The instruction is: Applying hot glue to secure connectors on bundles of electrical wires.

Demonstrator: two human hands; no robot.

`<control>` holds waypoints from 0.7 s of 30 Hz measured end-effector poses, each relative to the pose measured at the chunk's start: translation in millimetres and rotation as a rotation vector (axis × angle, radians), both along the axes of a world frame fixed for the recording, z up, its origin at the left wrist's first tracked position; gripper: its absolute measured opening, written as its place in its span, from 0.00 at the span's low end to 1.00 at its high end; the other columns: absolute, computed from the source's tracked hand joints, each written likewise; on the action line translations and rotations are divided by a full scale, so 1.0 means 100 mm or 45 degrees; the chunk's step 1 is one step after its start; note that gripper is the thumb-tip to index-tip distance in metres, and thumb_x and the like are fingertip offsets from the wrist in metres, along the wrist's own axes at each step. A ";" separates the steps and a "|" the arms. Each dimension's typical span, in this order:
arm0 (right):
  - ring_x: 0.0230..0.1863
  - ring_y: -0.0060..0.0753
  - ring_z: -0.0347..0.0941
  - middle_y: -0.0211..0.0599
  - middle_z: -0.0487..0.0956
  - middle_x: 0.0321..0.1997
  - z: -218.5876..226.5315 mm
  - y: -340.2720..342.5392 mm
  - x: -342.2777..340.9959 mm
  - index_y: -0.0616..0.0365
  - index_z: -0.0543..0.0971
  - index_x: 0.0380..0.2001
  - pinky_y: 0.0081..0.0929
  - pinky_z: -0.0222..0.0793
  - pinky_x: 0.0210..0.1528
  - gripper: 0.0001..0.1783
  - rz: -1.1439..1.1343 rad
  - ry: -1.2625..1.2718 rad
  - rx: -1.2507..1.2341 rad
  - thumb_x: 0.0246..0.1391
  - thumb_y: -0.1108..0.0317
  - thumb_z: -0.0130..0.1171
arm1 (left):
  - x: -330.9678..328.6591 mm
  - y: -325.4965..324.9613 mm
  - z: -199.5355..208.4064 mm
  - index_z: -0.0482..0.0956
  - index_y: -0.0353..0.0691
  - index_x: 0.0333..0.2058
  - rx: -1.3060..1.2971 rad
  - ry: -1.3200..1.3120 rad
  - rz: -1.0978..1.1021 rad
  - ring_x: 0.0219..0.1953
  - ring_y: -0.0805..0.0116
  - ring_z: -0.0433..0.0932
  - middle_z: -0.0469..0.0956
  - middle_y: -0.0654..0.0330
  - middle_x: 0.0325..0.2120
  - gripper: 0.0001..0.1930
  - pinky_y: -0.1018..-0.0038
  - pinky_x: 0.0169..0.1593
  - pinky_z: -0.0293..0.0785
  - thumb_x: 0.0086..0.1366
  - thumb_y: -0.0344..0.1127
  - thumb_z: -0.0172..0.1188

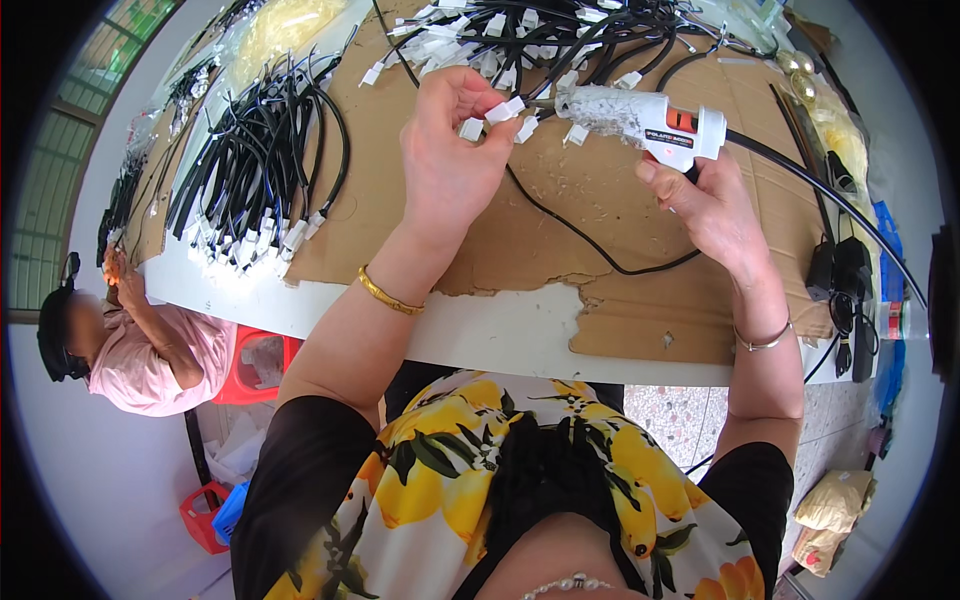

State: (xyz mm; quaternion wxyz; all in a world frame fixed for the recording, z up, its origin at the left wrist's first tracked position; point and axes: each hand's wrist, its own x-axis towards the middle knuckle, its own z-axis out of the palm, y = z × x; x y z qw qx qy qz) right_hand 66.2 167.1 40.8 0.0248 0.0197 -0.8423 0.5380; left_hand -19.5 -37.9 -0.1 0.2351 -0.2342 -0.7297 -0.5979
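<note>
Between the thumb and fingers of my left hand (455, 140) is a small white plug connector (504, 111), its black lead partly hidden by the hand. My right hand (705, 200) grips a white glue gun (620, 115) by its handle. The gun points left, and its metal nozzle comes close to the connector; whether they touch I cannot tell. Glue residue coats the gun's front. More white connectors lie right beside my left fingertips. Behind both hands spreads a heap of black cables with white connectors (500, 40).
Cardboard (640, 310) covers much of the white table (480, 330). A bundle of black cables (265, 150) lies at left. The gun's thick black cord (830, 185) arcs right. Black power adapters (850, 265) sit at the right edge. Another person (165, 350) works at far left beside a red stool (255, 365).
</note>
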 end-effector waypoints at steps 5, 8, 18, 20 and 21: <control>0.26 0.14 0.62 0.24 0.70 0.26 0.02 0.00 0.00 0.60 0.71 0.34 0.15 0.61 0.27 0.11 0.000 -0.018 0.063 0.49 0.67 0.57 | 0.01 0.01 0.00 0.66 0.37 0.33 -0.052 0.030 0.042 0.27 0.70 0.75 0.74 0.60 0.24 0.19 0.77 0.34 0.72 0.42 0.19 0.62; 0.26 0.14 0.62 0.23 0.70 0.26 0.01 -0.01 0.01 0.60 0.72 0.34 0.14 0.60 0.27 0.11 -0.008 -0.024 0.100 0.49 0.66 0.58 | 0.00 0.01 -0.01 0.67 0.37 0.33 -0.073 0.087 0.061 0.27 0.70 0.75 0.74 0.60 0.24 0.18 0.76 0.33 0.72 0.42 0.19 0.62; 0.24 0.14 0.60 0.23 0.69 0.24 0.04 -0.06 0.04 0.61 0.71 0.36 0.14 0.59 0.26 0.13 -0.033 0.029 0.128 0.49 0.66 0.58 | 0.01 0.01 -0.01 0.68 0.38 0.30 -0.170 0.203 0.140 0.27 0.67 0.75 0.73 0.61 0.24 0.15 0.74 0.31 0.72 0.43 0.21 0.62; 0.24 0.13 0.60 0.22 0.69 0.24 0.04 -0.06 0.04 0.61 0.71 0.36 0.14 0.58 0.26 0.13 -0.037 0.043 0.123 0.49 0.66 0.58 | 0.01 0.01 -0.01 0.68 0.38 0.30 -0.196 0.249 0.152 0.26 0.67 0.75 0.73 0.61 0.24 0.15 0.74 0.31 0.72 0.42 0.21 0.61; 0.25 0.13 0.60 0.22 0.69 0.25 0.05 -0.06 0.04 0.61 0.71 0.37 0.14 0.58 0.26 0.13 -0.042 0.019 0.138 0.50 0.66 0.58 | 0.01 0.01 -0.01 0.68 0.38 0.30 -0.216 0.257 0.161 0.26 0.67 0.75 0.73 0.61 0.24 0.15 0.74 0.31 0.71 0.42 0.21 0.61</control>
